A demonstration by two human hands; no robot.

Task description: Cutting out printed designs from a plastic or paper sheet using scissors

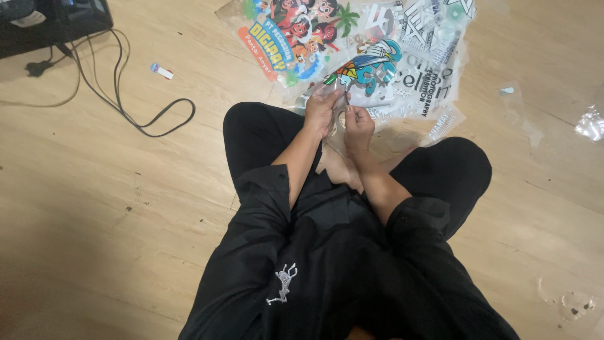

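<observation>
I sit cross-legged on a wooden floor in black clothes. My left hand (321, 110) and my right hand (358, 123) are close together above my legs, both pinching a small clear piece of film (340, 119) with a printed design. What exactly is printed on it is too small to tell. Just beyond my hands lies a pile of printed transparent sheets (377, 56) with colourful cartoon figures and black-and-white lettering.
A black device (50, 22) sits at the top left with a black cable (126, 107) looping over the floor. A small white and red item (162, 70) lies nearby. Clear film scraps (590, 123) lie at the right.
</observation>
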